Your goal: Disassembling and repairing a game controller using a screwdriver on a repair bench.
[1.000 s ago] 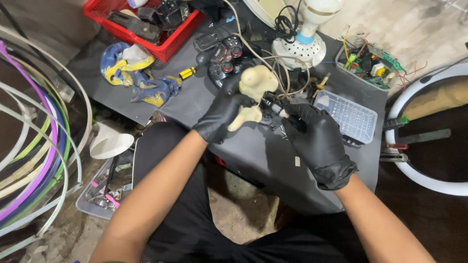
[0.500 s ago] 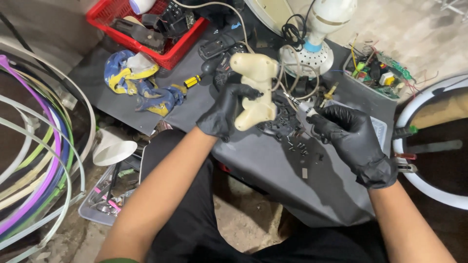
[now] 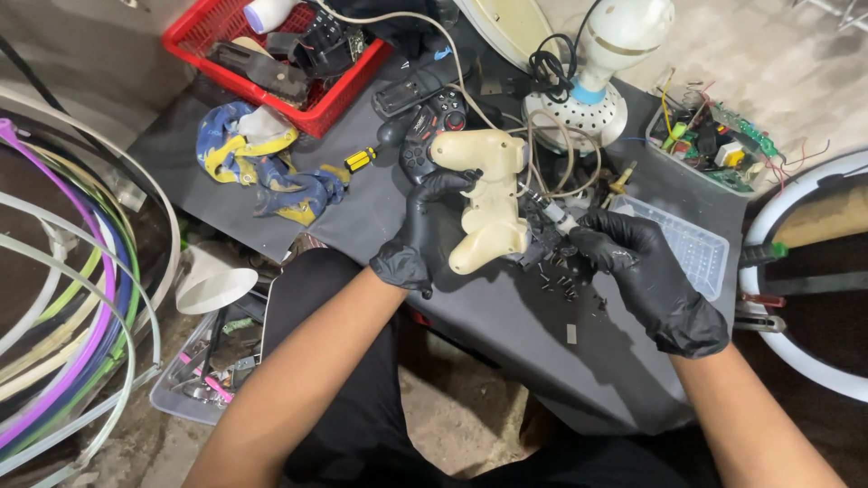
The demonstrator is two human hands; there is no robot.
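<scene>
You're seeing this through one camera on your head, tilted steeply down over your lap at the dark desk (image 3: 506,361). It sits close: your forearms run in from the bottom edge, the red basket (image 3: 194,36) rides the top edge. No second view shares it.

Even, soft daylight from above — bright on the pale floor (image 3: 778,54) at the top right, dimmer under the table's (image 3: 542,380) near edge — with sharp focus and wide-angle bending at the frame's edges.
</scene>
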